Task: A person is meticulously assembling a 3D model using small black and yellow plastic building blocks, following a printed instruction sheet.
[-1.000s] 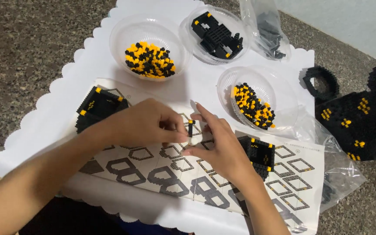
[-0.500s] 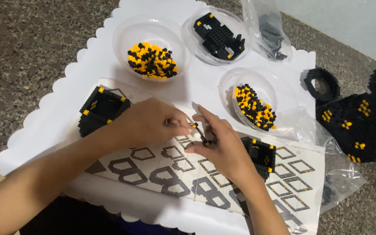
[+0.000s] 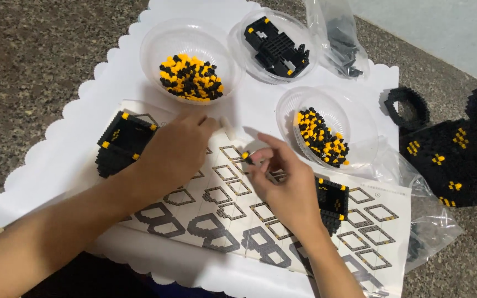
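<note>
My right hand (image 3: 284, 190) pinches a small black and yellow brick piece (image 3: 246, 157) between thumb and fingertips, above a printed instruction sheet (image 3: 222, 221). My left hand (image 3: 173, 153) lies knuckles-up on the sheet's upper left, fingers curled. Its fingertips meet a small white piece (image 3: 227, 126); whether they grip it I cannot tell. A black built block with yellow studs (image 3: 118, 142) sits just left of my left hand. Another black block (image 3: 333, 202) lies partly hidden behind my right wrist.
Three clear bowls stand on the white scalloped mat (image 3: 51, 165): mixed black and yellow bricks (image 3: 191, 78), a black assembly (image 3: 276, 47), more small bricks (image 3: 322, 138). A plastic bag of grey parts (image 3: 340, 41), a black ring (image 3: 407, 108) and a large black build (image 3: 465, 152) lie to the right.
My hands were together on the small piece; now they have parted. My left hand drew up and left toward the near bowl, while my right keeps the piece.
</note>
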